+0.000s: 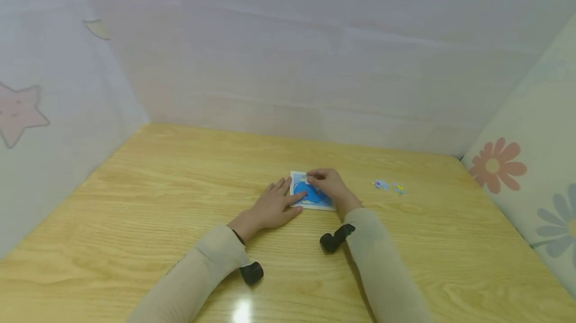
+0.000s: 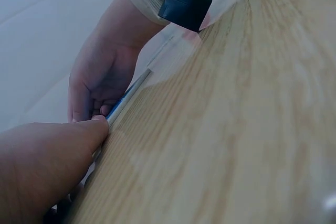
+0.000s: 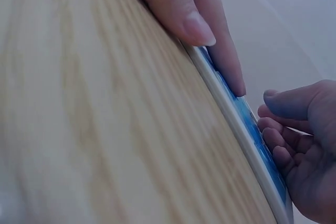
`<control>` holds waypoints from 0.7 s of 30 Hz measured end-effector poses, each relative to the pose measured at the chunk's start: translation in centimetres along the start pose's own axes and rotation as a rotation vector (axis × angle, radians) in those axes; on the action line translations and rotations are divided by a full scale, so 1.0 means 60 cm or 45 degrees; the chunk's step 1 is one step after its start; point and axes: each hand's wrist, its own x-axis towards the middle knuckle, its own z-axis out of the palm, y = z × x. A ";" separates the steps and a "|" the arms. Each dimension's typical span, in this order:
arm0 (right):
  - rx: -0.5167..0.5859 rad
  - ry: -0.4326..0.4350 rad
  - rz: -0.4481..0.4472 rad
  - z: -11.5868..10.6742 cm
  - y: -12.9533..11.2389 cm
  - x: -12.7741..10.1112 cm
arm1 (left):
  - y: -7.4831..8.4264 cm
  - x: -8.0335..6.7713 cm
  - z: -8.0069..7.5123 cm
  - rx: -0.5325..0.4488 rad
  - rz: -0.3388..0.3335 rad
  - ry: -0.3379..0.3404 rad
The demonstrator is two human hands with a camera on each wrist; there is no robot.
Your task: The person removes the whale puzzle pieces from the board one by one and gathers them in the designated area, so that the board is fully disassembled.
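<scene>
Two small loose puzzle pieces (image 1: pixel 389 186) lie unplaced on the wooden table (image 1: pixel 157 188), well right of the square blue puzzle board (image 1: pixel 312 196). Left hand (image 1: pixel 273 206) presses flat on it; right hand (image 1: pixel 327 185) curls fingertips onto it, apparently seating a piece.

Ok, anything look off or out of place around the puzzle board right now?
Only two small loose pieces lying apart on the table, to the right of the puzzle board. The board lies flat, left hand resting on it, right hand curled over it.
</scene>
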 end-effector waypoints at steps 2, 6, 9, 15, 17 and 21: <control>-0.020 0.006 0.003 0.002 -0.002 0.000 | 0.000 0.000 0.000 0.002 -0.005 -0.003; -0.080 0.002 -0.002 0.006 -0.006 -0.001 | -0.001 -0.001 0.001 0.004 -0.008 -0.004; -0.106 -0.009 0.000 0.007 -0.009 -0.002 | -0.002 -0.002 0.001 0.008 -0.009 -0.009; -0.093 -0.024 0.039 0.009 -0.012 0.000 | 0.000 -0.003 -0.003 -0.001 0.001 -0.003; -0.092 -0.018 0.032 0.009 -0.010 0.001 | 0.001 -0.003 -0.004 -0.003 0.005 -0.001; -0.082 -0.006 0.008 0.010 -0.006 0.003 | 0.003 -0.004 -0.004 -0.002 0.001 -0.005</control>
